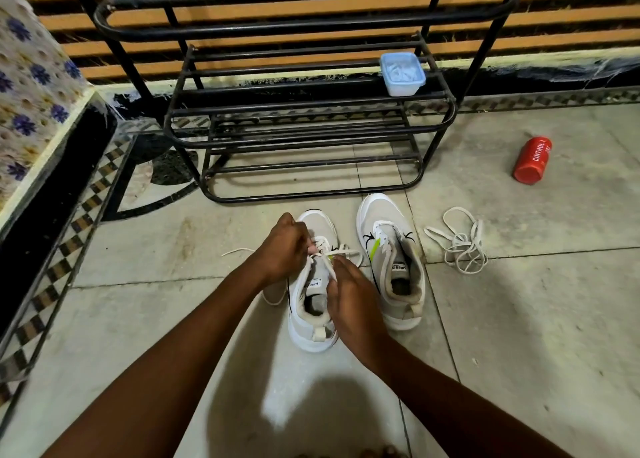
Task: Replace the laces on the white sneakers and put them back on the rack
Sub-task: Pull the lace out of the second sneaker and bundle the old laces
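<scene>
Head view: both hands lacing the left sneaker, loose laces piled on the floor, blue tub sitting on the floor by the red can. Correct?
One error: the blue tub sits on a shelf of the black rack, not on the floor by the red can. The head view shows it. The rest stands.

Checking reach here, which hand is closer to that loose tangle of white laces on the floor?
Right. The right hand is at the left sneaker's tongue, nearer the loose white lace tangle; the left hand is farther left.
</scene>
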The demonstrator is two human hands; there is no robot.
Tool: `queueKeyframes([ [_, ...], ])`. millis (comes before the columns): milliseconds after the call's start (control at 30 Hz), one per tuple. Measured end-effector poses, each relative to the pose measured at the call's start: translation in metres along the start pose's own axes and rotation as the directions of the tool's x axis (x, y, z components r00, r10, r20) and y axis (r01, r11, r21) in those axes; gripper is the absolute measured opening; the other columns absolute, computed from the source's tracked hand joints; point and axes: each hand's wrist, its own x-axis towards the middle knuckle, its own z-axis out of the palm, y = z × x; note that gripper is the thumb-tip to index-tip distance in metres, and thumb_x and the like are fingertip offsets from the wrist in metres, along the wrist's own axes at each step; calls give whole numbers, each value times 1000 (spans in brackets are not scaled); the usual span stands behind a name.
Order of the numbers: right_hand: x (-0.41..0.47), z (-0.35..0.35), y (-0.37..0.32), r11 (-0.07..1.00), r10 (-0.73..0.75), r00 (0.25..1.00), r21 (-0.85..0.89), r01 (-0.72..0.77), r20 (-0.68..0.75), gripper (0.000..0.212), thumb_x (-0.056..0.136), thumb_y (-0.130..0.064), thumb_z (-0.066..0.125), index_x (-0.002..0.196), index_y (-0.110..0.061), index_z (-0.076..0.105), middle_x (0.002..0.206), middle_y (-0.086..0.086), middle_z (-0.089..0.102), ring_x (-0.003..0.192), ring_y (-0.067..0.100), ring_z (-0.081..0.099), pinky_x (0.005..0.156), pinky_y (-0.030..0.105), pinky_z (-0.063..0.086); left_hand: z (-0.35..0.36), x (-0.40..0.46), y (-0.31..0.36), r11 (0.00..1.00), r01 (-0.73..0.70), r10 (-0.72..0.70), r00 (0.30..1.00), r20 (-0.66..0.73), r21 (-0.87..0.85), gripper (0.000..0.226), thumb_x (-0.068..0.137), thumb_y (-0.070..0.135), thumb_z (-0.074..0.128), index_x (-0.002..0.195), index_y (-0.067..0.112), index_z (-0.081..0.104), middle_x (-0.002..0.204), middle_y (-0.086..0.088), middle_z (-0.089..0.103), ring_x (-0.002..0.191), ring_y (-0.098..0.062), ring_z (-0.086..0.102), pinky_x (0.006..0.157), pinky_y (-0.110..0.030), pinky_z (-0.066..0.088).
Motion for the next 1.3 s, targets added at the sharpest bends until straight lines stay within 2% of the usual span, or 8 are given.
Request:
queueKeyframes([
  [133,-1,5,1,1000,12,1000,-14,-12,-20,46,89,-11,44,127,7,64,127,23,66,118,36,65,106,38,45,4,5,-14,915,277,-358,892,-275,-294,19,94,-7,56,83,7,59,81,-4,59,79,-21,56,63,-14,52],
  [233,-2,8,2,1000,10,1000,-12,-10,-3,47,88,-1,49,133,6,59,135,23,61,129,35,57,114,29,33,-21,5,-16,139,137,-852,521,-48,-981,24,111,8,38,90,5,49,78,-15,56,63,-27,62,68,-48,62],
  [300,-2,8,3,1000,11,1000,-21,-11,-16,46,89,-1,48,133,6,59,135,22,61,129,35,57,114,28,32,-34,0,-15,-192,-35,-802,582,136,-981,36,113,11,27,81,12,44,68,-8,49,45,-20,53,60,-44,55],
  [533,0,8,2,1000,18,1000,-21,-18,-14,48,98,-20,36,134,3,59,136,19,60,129,33,56,114,34,40,-18,-19,-24,967,62,-78,995,-59,-246,10,88,31,81,81,25,76,78,7,57,72,-4,58,70,-20,44],
  [800,-2,5,-2,1000,22,1000,-11,-22,-10,47,103,-30,37,131,0,60,131,17,63,124,33,59,106,39,48,-15,-9,-17,957,-1,-54,982,-179,-291,11,89,20,67,80,21,62,87,3,67,87,-17,64,81,-35,51],
  [967,-2,6,-6,999,36,999,-29,-36,6,38,99,-12,47,132,3,57,130,21,62,120,37,59,105,40,49,-19,5,14,49,38,-639,769,-2,-998,22,109,7,40,89,15,46,64,-6,49,46,-18,48,57,-39,59],
  [1133,-1,7,-3,993,49,999,-105,-50,-8,36,95,-10,48,128,2,59,123,19,64,111,40,60,101,45,49,-28,-2,-13,970,-93,19,950,-312,-224,15,104,27,58,89,26,57,72,11,55,64,-9,49,62,-29,40],
  [1300,1,4,-7,981,47,999,-188,-50,-22,39,86,-12,50,122,-2,64,118,15,68,107,37,64,99,45,45,-26,-5,-21,961,-236,235,972,21,142,24,80,46,83,92,26,82,82,12,67,83,-17,47,69,-29,37],
])
